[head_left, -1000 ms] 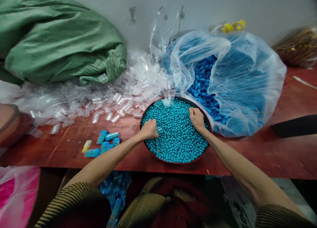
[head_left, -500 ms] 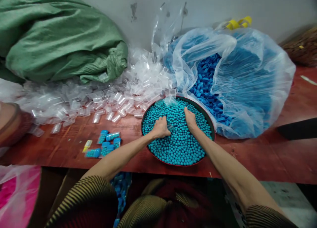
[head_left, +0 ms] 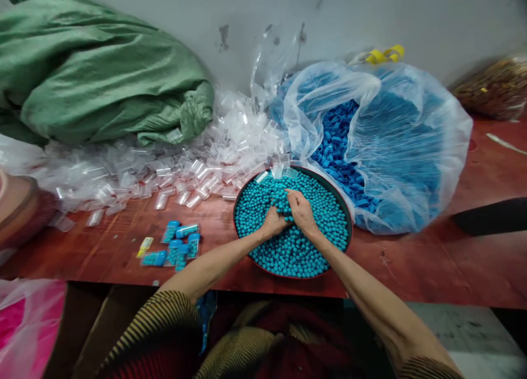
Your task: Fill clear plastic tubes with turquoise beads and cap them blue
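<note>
A round, dark pan with a red rim is full of small turquoise balls. Both my hands are together over the middle of it. My left hand is curled low among the balls, around a clear plastic container that is mostly hidden now. My right hand is closed against it from the right, its fingers on a small heap of balls between the two hands. Clear empty containers lie at the pan's far edge. Filled containers with blue caps lie left of the pan.
Loose clear containers are piled along the back of the red table. A green sack lies behind them. An open plastic bag of blue caps stands at the back right. A small yellow packet lies at left.
My right hand has moved left to meet my left hand, and balls are now heaped between them. One more filled container shows in the group at left. The view has shifted slightly.
</note>
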`<state>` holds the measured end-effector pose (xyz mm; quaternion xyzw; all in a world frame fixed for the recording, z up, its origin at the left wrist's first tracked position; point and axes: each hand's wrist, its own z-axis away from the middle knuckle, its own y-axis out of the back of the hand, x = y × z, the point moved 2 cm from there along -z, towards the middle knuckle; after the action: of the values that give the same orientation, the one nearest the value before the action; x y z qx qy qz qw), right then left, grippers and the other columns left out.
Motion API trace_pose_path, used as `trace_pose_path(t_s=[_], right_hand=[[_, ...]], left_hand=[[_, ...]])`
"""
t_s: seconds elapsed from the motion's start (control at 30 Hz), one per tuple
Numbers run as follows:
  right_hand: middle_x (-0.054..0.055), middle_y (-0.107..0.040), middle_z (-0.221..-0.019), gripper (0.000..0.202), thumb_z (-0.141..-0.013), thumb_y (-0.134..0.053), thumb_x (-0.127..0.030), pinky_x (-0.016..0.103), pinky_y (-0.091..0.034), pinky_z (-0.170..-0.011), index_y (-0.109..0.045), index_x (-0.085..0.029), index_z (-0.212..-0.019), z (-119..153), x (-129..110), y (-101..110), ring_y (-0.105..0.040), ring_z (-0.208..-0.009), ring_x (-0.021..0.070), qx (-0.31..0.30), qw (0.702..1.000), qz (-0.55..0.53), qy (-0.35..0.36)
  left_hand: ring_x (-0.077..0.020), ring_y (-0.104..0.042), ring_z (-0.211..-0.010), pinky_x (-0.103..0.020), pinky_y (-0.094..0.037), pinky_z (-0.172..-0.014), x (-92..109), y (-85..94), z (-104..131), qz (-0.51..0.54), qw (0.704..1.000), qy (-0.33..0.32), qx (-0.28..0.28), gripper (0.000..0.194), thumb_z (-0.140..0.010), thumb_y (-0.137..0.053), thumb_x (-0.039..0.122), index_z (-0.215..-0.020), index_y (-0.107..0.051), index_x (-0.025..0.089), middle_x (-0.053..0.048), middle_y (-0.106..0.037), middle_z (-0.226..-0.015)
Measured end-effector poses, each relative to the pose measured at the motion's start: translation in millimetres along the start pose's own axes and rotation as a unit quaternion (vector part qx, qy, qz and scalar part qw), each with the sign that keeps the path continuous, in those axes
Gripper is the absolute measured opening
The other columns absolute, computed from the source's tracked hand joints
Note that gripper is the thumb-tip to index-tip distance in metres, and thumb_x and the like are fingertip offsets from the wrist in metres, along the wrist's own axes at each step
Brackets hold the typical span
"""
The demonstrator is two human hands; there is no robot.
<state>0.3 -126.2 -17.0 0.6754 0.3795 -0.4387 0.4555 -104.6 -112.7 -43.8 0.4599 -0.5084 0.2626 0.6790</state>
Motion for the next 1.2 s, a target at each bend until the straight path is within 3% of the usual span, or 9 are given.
trace_pose_path(t_s=[0.13, 0.33, 0.5, 0.63, 0.77, 0.83, 0.93, 1.07, 1.2], right_hand=[[0.007, -0.065, -0.111, 0.039, -0.09, -0.037, -0.045, 0.038, -0.038, -0.101, -0.066, -0.021, -0.102, 4.0, -8.6, 8.6, -0.056, -0.108, 0.0204, -0.063, 0.994, 0.028, 0.082], [0.014, -0.064, -0.102, 0.04, -0.089, -0.038, -0.045, 0.045, -0.041, -0.091, -0.064, -0.016, -0.094, -32.3, 33.4, 42.6, -0.055, -0.101, 0.0264, 0.071, 0.97, 0.231, 0.011], [0.015, -0.062, -0.105, 0.029, -0.083, -0.051, -0.044, 0.046, -0.04, -0.09, -0.061, -0.018, -0.089, -23.2, 47.5, 26.3, -0.053, -0.102, 0.0293, 0.0, 0.939, 0.342, 0.022], [0.009, -0.064, -0.08, 0.028, -0.076, -0.058, -0.047, 0.044, -0.04, -0.092, -0.056, -0.021, -0.069, -16.3, 46.1, 21.4, -0.057, -0.096, 0.0275, -0.017, 0.98, 0.174, -0.098], [0.0, -0.057, -0.054, 0.043, -0.081, -0.041, -0.06, 0.039, -0.048, -0.077, -0.048, -0.023, -0.061, -22.1, 37.3, 24.8, -0.06, -0.072, 0.0216, -0.012, 0.986, 0.012, -0.168], [-0.002, -0.053, -0.05, 0.045, -0.082, -0.037, -0.063, 0.037, -0.051, -0.068, -0.046, -0.025, -0.061, -22.4, 25.7, 22.8, -0.058, -0.06, 0.0189, 0.006, 0.966, -0.156, -0.205], [-0.004, -0.051, -0.05, 0.043, -0.079, -0.045, -0.064, 0.033, -0.052, -0.061, -0.047, -0.024, -0.064, -16.0, -2.7, 13.4, -0.053, -0.049, 0.0144, 0.04, 0.899, -0.362, -0.243], [-0.006, -0.051, -0.054, 0.041, -0.071, -0.059, -0.061, 0.028, -0.051, -0.061, -0.052, -0.021, -0.066, -3.0, -37.9, 2.0, -0.053, -0.05, 0.0107, 0.076, 0.865, -0.433, -0.24], [-0.003, -0.058, -0.066, 0.036, -0.072, -0.059, -0.056, 0.027, -0.049, -0.067, -0.058, -0.02, -0.072, -0.4, -35.6, 10.3, -0.058, -0.063, 0.0118, 0.097, 0.907, -0.372, -0.173]], left_hand=[[-0.0278, -0.049, -0.119, -0.047, -0.029, -0.11, -4.0, 4.5, 1.0, -0.052, 0.999, 0.009, -0.01, 0.069, -0.062, -0.074, 0.033, -0.124, -0.045, 0.02, -0.008, -0.06, -0.119], [-0.0211, -0.059, -0.103, -0.042, -0.042, -0.1, -8.9, 7.8, 6.1, 0.0, 1.0, 0.016, -0.013, 0.088, -0.063, -0.074, 0.031, -0.136, -0.026, 0.022, -0.003, -0.063, -0.107], [-0.0218, -0.056, -0.106, -0.041, -0.043, -0.099, -8.6, 15.1, 10.1, 0.028, 0.999, -0.022, -0.017, 0.097, -0.058, -0.077, 0.03, -0.136, -0.022, 0.02, -0.007, -0.056, -0.118], [-0.0234, -0.054, -0.109, -0.041, -0.042, -0.099, -8.5, 19.0, 11.6, 0.02, 0.999, -0.033, -0.031, 0.096, -0.058, -0.077, 0.029, -0.136, -0.022, 0.019, -0.009, -0.053, -0.122], [-0.025, -0.056, -0.106, -0.043, -0.043, -0.097, -7.7, 18.5, 10.3, 0.007, 0.999, -0.007, -0.046, 0.105, -0.054, -0.081, 0.029, -0.139, -0.02, 0.021, -0.008, -0.057, -0.116], [-0.0265, -0.056, -0.107, -0.044, -0.043, -0.098, -5.4, 18.2, 9.9, -0.002, 0.999, -0.007, -0.049, 0.108, -0.053, -0.081, 0.029, -0.14, -0.018, 0.018, -0.01, -0.056, -0.119], [-0.0294, -0.053, -0.111, -0.043, -0.042, -0.099, -3.3, 18.3, 9.8, -0.014, 0.999, -0.001, -0.048, 0.11, -0.053, -0.08, 0.027, -0.142, -0.016, 0.012, -0.015, -0.05, -0.127], [-0.0325, -0.048, -0.119, -0.045, -0.039, -0.101, -6.0, 19.8, 10.4, 0.002, 0.999, 0.003, -0.049, 0.116, -0.052, -0.082, 0.03, -0.143, -0.012, 0.009, -0.019, -0.041, -0.135], [-0.0324, -0.037, -0.129, -0.045, -0.032, -0.108, -4.8, 21.4, 17.1, -0.006, 0.999, -0.014, -0.033, 0.109, -0.056, -0.08, 0.032, -0.143, -0.015, 0.014, -0.018, -0.033, -0.142]])
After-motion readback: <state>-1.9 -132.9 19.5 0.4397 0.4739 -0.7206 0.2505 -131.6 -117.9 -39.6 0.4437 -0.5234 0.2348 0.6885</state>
